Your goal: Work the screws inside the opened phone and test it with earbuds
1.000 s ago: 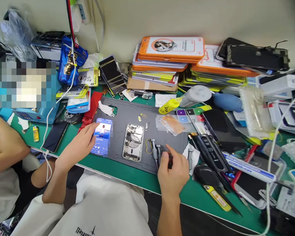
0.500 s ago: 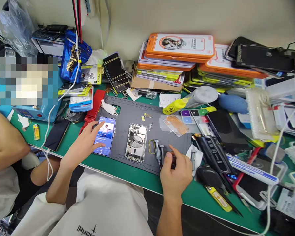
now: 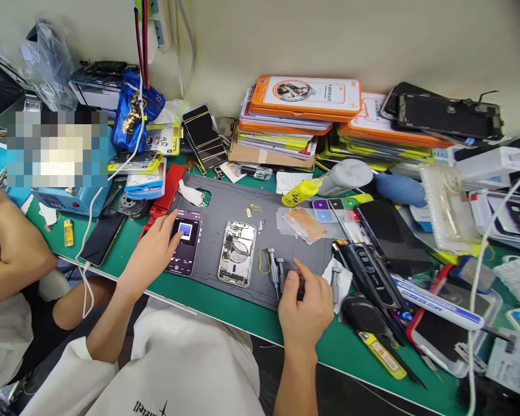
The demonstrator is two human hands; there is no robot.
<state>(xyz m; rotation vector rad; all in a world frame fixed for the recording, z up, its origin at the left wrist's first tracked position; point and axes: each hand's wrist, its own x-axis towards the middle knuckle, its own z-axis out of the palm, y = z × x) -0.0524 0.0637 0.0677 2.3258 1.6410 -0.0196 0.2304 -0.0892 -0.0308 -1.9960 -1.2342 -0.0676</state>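
At the near right, the bare right hand (image 3: 305, 310) is resting half-curled, index finger extended, beside the slim grey metal screwdrivers (image 3: 274, 273); whether it is gripping anything cannot be told. The bare left hand (image 3: 154, 248) is extending, ungrasping, over the left edge of the slim phone with a lit dark screen (image 3: 186, 254); contact cannot be confirmed. This phone is lying on the left of the dark grey work mat (image 3: 214, 202), its long axis running near to far, far end leaning slightly right; the left hand is lying nearer. Right of it, the opened silver-framed phone (image 3: 237, 254) is lying nearly parallel, between the hands.
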